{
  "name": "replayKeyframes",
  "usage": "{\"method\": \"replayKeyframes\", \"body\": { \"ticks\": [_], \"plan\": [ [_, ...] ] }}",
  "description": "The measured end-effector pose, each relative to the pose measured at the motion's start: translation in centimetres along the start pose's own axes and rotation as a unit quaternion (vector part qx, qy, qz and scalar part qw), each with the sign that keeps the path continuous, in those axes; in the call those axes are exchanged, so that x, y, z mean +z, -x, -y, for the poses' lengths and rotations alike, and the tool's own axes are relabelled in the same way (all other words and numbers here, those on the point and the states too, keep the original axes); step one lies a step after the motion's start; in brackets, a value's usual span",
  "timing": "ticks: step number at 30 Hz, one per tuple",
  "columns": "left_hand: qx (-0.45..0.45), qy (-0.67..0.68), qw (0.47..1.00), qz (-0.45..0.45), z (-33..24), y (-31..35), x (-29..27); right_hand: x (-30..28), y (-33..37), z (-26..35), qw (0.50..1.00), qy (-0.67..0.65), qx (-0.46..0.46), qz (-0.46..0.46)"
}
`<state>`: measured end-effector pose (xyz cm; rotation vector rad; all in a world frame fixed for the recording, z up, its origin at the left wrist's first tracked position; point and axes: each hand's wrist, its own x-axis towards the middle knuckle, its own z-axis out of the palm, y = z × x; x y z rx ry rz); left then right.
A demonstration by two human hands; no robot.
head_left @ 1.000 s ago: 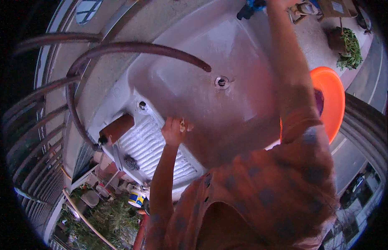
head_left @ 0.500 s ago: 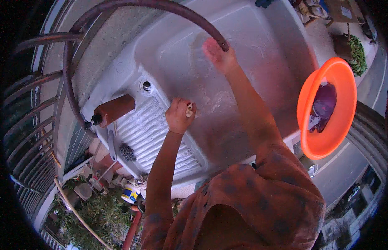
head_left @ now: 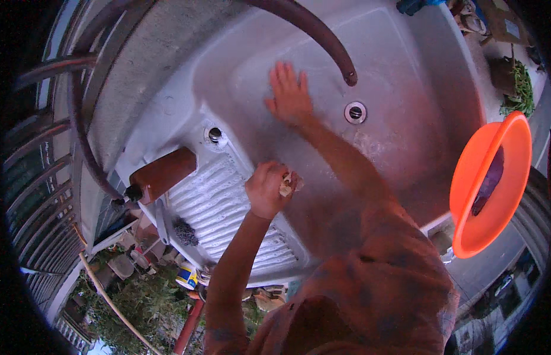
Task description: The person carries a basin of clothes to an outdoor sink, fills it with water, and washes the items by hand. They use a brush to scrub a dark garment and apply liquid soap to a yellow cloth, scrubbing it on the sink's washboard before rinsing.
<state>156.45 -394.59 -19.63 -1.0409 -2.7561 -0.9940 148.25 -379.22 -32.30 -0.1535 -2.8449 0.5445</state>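
Observation:
My left hand [head_left: 267, 192] is closed around a small crumpled pale piece [head_left: 285, 184], whose exact kind I cannot make out. It is above the ridge between the ribbed washboard [head_left: 219, 204] and the deep basin [head_left: 400, 83] of the white sink. Inside the basin, my right hand [head_left: 290, 97] lies with its fingers spread, flat against or just over the far-left surface. A dark brownish hose [head_left: 323, 35] arches in, its end above the basin. Near that end is the round basin drain [head_left: 355, 112]. Wet streaks mark the basin floor.
A brown bottle [head_left: 164, 174] with a black cap lies by the smaller drain [head_left: 214, 135]. Beside the washboard are a brush [head_left: 162, 222] and a dark metal scourer [head_left: 185, 232]. At the right, an orange tub [head_left: 465, 195] holds purple cloth [head_left: 492, 177]. Metal railings [head_left: 44, 177] stand left.
My right hand has moved left from beneath the hose end and spread its fingers. The basin drain now shows. The view has shifted; my left hand still grips the pale piece.

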Motion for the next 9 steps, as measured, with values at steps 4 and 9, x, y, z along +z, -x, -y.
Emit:
{"method": "replayKeyframes", "body": {
  "ticks": [4, 9],
  "plan": [
    [0.014, 0.007, 1.0, -0.01, 0.2, -0.8, 0.2, -3.5, 10.0, 1.3, 0.98, -0.035, -0.13, 0.143],
    [-0.007, 0.015, 1.0, -0.011, 0.5, -0.4, 0.5, -7.1, 17.9, -5.2, 0.934, -0.078, -0.151, 0.315]
  ]
}}
